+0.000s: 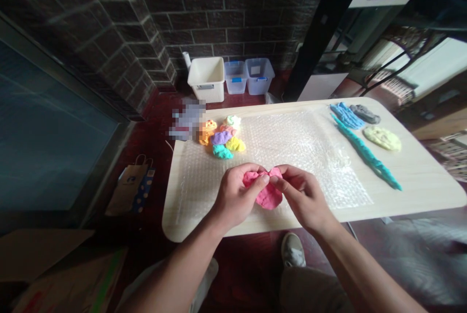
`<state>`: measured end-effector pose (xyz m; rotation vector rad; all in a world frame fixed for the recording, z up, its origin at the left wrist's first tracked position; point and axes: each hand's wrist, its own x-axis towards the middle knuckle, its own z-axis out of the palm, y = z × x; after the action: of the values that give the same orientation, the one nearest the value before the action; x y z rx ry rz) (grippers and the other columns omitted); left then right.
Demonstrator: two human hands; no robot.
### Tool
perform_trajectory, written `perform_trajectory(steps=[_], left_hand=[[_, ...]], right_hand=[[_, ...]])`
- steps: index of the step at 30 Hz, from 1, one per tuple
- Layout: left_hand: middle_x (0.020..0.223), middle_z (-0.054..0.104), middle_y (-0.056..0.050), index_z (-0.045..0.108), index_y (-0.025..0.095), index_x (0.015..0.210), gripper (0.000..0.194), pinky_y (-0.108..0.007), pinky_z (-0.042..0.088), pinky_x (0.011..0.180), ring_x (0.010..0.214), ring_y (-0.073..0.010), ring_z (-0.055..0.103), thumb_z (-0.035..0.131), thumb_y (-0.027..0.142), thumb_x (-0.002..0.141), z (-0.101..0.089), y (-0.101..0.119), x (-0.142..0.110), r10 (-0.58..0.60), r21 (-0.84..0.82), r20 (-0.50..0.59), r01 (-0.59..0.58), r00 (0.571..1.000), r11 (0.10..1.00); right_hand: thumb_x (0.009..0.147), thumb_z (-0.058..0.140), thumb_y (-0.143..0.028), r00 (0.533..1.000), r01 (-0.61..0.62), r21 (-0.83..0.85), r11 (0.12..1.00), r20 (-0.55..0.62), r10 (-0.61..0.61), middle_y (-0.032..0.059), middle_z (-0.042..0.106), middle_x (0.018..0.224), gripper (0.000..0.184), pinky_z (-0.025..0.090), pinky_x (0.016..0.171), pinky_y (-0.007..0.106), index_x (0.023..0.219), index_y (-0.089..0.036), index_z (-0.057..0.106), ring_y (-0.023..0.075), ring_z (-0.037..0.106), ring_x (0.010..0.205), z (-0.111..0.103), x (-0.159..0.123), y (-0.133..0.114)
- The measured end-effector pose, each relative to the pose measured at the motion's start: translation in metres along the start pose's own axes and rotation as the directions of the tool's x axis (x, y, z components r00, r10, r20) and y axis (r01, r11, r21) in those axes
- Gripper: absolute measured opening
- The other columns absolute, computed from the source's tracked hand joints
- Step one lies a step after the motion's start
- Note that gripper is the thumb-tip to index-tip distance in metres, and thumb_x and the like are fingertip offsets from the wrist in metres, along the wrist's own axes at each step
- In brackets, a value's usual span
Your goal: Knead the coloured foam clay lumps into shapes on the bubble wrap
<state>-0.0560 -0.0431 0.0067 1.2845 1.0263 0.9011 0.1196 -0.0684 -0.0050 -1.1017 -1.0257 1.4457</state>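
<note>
A flattened lump of pink clay (269, 196) is held between both hands above the near edge of a pale wooden table (419, 191). My left hand (235, 195) pinches its left upper edge with thumb and fingers closed. My right hand (302, 195) pinches the right upper edge the same way. Under the hands lies a sheet of bubble wrap (292, 147).
A heap of small coloured clay lumps (223, 138) sits at the table's far left. At the right lie a long teal clay roll (368, 155), a blue piece (346, 114), a grey piece (365, 113) and a pale yellow disc (382, 138). Plastic bins (207, 78) stand by the brick wall; a paper bag (132, 184) is on the floor.
</note>
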Motion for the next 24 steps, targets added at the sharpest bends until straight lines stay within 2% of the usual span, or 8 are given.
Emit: perform_trajectory(steps=[5, 9, 12, 17, 21, 24], left_hand=[[0.089, 0.074, -0.005, 0.074, 0.015, 0.095, 0.019, -0.026, 0.051, 0.073, 0.08, -0.017, 0.067, 0.071, 0.034, 0.096, 0.0019, -0.0014, 0.0016, 0.068, 0.035, -0.032, -0.066, 0.997, 0.997], [0.102, 0.076, -0.006, 0.073, 0.017, 0.104, 0.016, -0.026, 0.054, 0.083, 0.093, -0.0186, 0.071, 0.074, 0.029, 0.094, 0.0027, -0.0029, 0.0026, 0.126, 0.021, -0.052, -0.125, 0.991, 0.992], [0.107, 0.076, -0.007, 0.073, 0.017, 0.11, 0.022, -0.028, 0.055, 0.085, 0.096, -0.0199, 0.071, 0.076, 0.032, 0.094, 0.001, -0.004, 0.0039, 0.101, -0.031, -0.061, -0.103, 0.993, 0.994], [0.096, 0.079, -0.008, 0.078, 0.015, 0.1, 0.024, -0.03, 0.055, 0.08, 0.088, -0.0212, 0.072, 0.073, 0.039, 0.097, -0.0019, -0.0074, 0.0063, 0.077, -0.006, -0.063, -0.077, 0.995, 0.997], [0.096, 0.081, -0.009, 0.081, 0.015, 0.098, 0.024, -0.03, 0.056, 0.08, 0.086, -0.0217, 0.073, 0.079, 0.038, 0.092, -0.0013, -0.0097, 0.0073, 0.042, -0.035, -0.083, -0.045, 0.996, 0.998], [0.096, 0.081, -0.01, 0.082, 0.014, 0.099, 0.026, -0.03, 0.056, 0.082, 0.089, -0.0215, 0.074, 0.082, 0.039, 0.09, 0.0012, -0.0084, 0.0077, 0.018, -0.118, -0.08, -0.027, 0.997, 0.993]], right_hand=[[0.09, 0.086, -0.042, 0.999, 0.027, 0.05, 0.998, -0.039, -0.025, 0.0012, 0.069, 0.077, 0.025, 0.051, 0.064, 0.026, 0.092, -0.019, 0.076, 0.0139, 0.061, 0.068, 0.0006, 0.0018, -0.0001], [0.091, 0.084, -0.041, 0.996, 0.055, -0.018, 0.998, -0.068, -0.056, 0.0032, 0.073, 0.081, 0.023, 0.053, 0.066, 0.026, 0.097, -0.02, 0.08, 0.015, 0.064, 0.071, 0.0003, 0.0041, -0.0026], [0.091, 0.084, -0.042, 0.994, 0.055, -0.035, 0.998, -0.097, -0.058, 0.0031, 0.073, 0.078, 0.023, 0.053, 0.065, 0.026, 0.091, -0.019, 0.08, 0.0146, 0.063, 0.069, -0.0004, 0.0051, -0.0028], [0.089, 0.086, -0.041, 0.995, 0.054, -0.008, 0.998, -0.086, -0.055, 0.0041, 0.077, 0.085, 0.022, 0.055, 0.073, 0.028, 0.097, -0.021, 0.082, 0.0171, 0.068, 0.079, -0.0008, 0.0046, -0.0005], [0.087, 0.087, -0.043, 0.999, 0.026, -0.021, 0.999, -0.035, -0.027, 0.0062, 0.078, 0.082, 0.026, 0.055, 0.068, 0.03, 0.095, -0.019, 0.084, 0.0187, 0.068, 0.074, -0.0002, 0.0038, -0.0018], [0.088, 0.086, -0.045, 0.998, 0.046, -0.029, 0.999, -0.052, -0.047, 0.0065, 0.078, 0.082, 0.027, 0.055, 0.066, 0.032, 0.095, -0.019, 0.084, 0.019, 0.067, 0.071, -0.0004, 0.0039, -0.0026]])
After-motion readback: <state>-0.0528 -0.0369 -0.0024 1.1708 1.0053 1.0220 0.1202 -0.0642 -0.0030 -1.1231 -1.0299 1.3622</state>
